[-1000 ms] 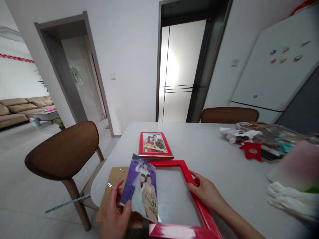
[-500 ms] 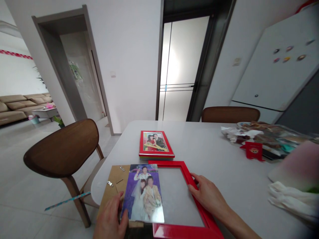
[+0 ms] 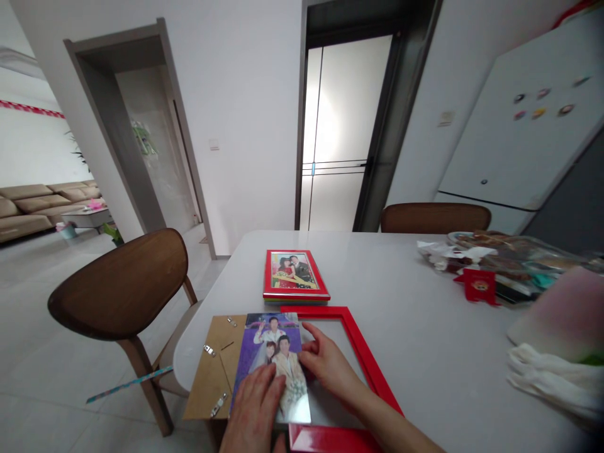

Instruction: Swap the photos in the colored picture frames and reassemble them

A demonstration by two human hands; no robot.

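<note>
- The left hand is lying palm down, loosely open, its fingers covering the lower left of the wedding photograph.
- The right hand is reaching over the red picture frame, fingers partly curled and tips meeting the photograph's right edge; whether they are pinching it, one cannot tell.
- The photograph is resting on the near left part of the bench, overlapping the backing board and the frame's left side.
- Its flat, rectangular print is showing a glossy face, with glare catching the lower right corner.
- Its long axis is running away from the person, the figures' heads pointing toward the far side.
- The backing board is showing a matt tan surface with small shiny metal clips.
- The frame is gleaming smoothly around its rectangular opening.
- Just beyond, a smaller red-framed portrait is lying face up.
</note>
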